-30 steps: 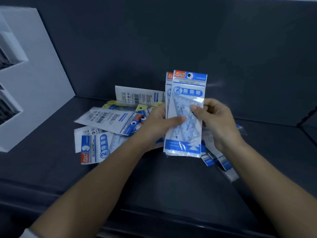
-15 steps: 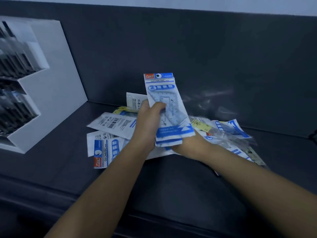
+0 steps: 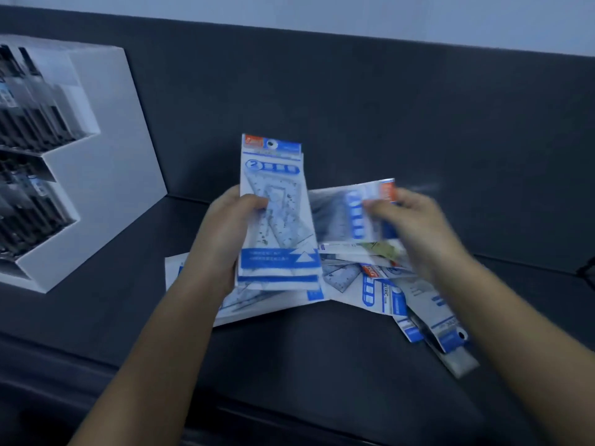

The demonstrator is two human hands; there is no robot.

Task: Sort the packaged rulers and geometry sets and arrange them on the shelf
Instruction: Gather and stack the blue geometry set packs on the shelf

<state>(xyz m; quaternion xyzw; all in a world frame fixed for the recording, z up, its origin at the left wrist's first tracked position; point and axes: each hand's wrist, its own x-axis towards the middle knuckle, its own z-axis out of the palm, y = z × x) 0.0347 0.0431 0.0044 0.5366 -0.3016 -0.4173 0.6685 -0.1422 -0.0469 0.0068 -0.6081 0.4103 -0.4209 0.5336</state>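
The left hand (image 3: 222, 243) grips a stack of geometry set packets (image 3: 277, 220), held above the left part of the shelf (image 3: 289, 365). The thumb (image 3: 254, 201) lies across the front packet's left edge; the other fingers are hidden behind the stack. At least two packets show, their edges offset at the bottom.

Markings on the front packet: a red brand tab at the top left corner, not legible; a hang hole beside it; a blue header band; a circled "2" followed by three blue blocks; and a blue band near the bottom with white lines of text and a white triangle. That text is too blurred to read. Clear set squares show through the window.

Orientation: the stack's long axis stands upright, header end up and far, blue band end down and near.

The right hand (image 3: 418, 230) pinches a single packet (image 3: 341, 214) at its header end, fingers curled over the red tab. This packet's long axis runs left to right, header end to the right, and it is just beside the stack. It is blurred.

A pile of packets (image 3: 380, 284) lies flat on the shelf beneath both hands, fanned out toward the near right. One carries the letters "METRIC" (image 3: 386, 292); further print there cannot be made out.

A white display box (image 3: 106, 188) stands at the far left, its compartments holding dark packaged items (image 3: 29, 101). A dark back panel (image 3: 354, 107) rises behind the shelf.
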